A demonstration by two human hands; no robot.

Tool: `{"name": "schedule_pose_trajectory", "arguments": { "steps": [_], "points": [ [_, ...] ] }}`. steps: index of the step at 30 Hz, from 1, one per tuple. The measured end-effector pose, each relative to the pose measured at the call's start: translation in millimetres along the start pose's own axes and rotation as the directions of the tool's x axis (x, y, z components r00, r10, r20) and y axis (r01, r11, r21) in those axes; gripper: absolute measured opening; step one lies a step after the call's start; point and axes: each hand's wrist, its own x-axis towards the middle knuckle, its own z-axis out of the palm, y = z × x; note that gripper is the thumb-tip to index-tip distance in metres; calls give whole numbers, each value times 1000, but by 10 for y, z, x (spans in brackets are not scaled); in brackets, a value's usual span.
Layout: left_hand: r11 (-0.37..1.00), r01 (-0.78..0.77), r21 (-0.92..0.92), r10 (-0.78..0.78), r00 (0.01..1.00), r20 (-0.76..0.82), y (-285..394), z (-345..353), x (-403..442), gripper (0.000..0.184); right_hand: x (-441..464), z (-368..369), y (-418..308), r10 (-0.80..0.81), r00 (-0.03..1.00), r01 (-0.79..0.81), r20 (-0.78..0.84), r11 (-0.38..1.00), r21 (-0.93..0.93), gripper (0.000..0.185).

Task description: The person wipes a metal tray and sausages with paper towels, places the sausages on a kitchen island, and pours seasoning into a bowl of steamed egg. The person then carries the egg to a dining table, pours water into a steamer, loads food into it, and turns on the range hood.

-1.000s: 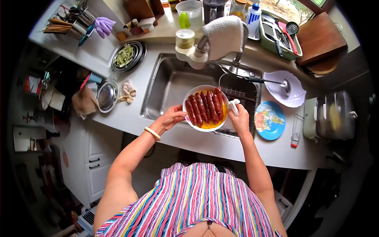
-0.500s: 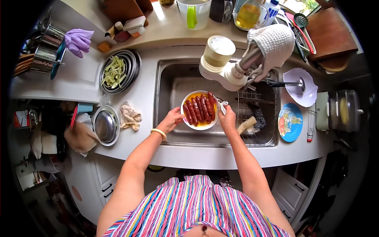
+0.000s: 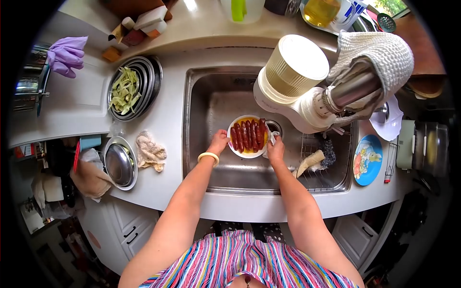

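Over the sink (image 3: 225,180), a white plate (image 3: 246,155) holds several dark red sausages (image 3: 247,135) lying side by side in orange-yellow liquid. My left hand (image 3: 219,142) grips the plate's left rim, fingers closed on it. At the opposite rim, my right hand (image 3: 275,149) pinches the plate with a small white cloth (image 3: 272,138) between. How far the plate is above the sink bottom I cannot tell. The drain lies partly hidden behind its right side.
A white faucet filter (image 3: 293,81) juts over the sink's back right. A wire rack (image 3: 317,180) with a loofah piece (image 3: 308,163) sits in the right part. Stacked bowls (image 3: 154,91) with cut greens, a rag (image 3: 151,151) and a lidded bowl (image 3: 120,161) stand left; a blue plate (image 3: 367,161) lies right.
Both hands have carried the plate forward and lower into the sink, my arms stretching out further. My view has moved closer to the faucet filter, which looks larger.
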Motion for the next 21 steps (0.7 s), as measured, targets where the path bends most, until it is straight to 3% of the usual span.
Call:
{"name": "schedule_pose_trajectory", "arguments": {
  "steps": [3,6,9,10,13,14,18,21],
  "points": [
    [987,-111,112,120,990,-78,-216,-42,124,21,-4,9,109,55,995,-47,79,994,-102,29],
    [794,-33,607,162,974,-160,208,-22,-252,16,-52,-189,-147,-65,989,27,-131,962,-273,28],
    [630,82,773,-28,996,-83,25,-16,-340,28,94,-349,-376,-241,954,184,-177,940,-286,26],
    [631,111,768,-140,990,-28,-20,27,-389,35,135,-370,-400,-321,929,257,-185,918,-301,27],
    [784,194,590,-267,963,37,-586,99,-208,27,80,-372,-539,-384,923,359,-22,882,-305,31],
    [836,249,489,-297,955,23,-643,146,-204,25,87,-272,-445,-469,882,433,-44,845,-315,35],
    [920,350,176,-357,934,10,-381,290,-355,16,37,-73,-419,-506,862,492,13,832,-256,34],
    [904,397,159,-405,914,26,-188,338,-410,20,-13,-39,-430,-579,806,592,123,784,-188,33]
  ]
}}
